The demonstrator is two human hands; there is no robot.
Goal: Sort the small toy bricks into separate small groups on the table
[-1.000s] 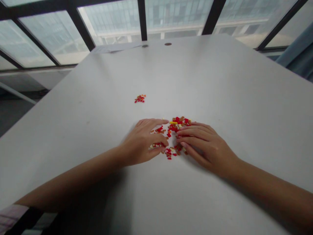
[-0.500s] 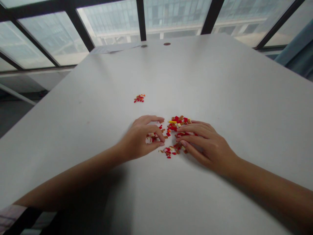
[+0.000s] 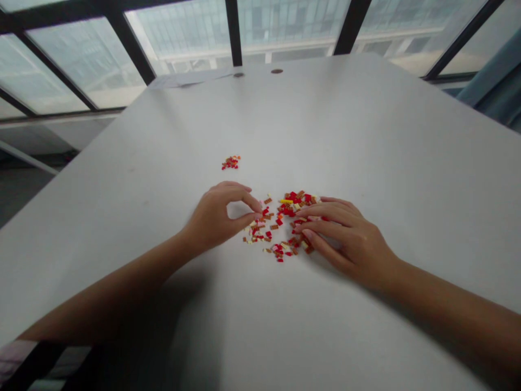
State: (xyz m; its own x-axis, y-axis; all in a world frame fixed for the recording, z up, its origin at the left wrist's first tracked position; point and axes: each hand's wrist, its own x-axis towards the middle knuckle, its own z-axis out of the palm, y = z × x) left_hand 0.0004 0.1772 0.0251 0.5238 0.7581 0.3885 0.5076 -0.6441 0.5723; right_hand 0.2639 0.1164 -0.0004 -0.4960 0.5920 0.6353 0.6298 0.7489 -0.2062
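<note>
Small building bricks in red, brown, white and yellow lie in a loose ring on the white table. My left hand is at the left part of the bricks, thumb and index finger pinched together. Whatever is between those fingertips is too small to make out. Across from it, my right hand rests over the right-hand bricks, its fingers stretched out and slightly apart, hiding some pieces. A yellow brick stands out at the top of this part.
A smaller heap of red and brown bricks lies farther off on the white table. Two round spots mark the far edge, beside a flat sheet. Windows stand behind, and a blue-grey curtain hangs at the right.
My left hand has drawn back left and slightly up, and its thumb and index finger are pinched. Bricks it covered now show. My right hand has barely moved.
</note>
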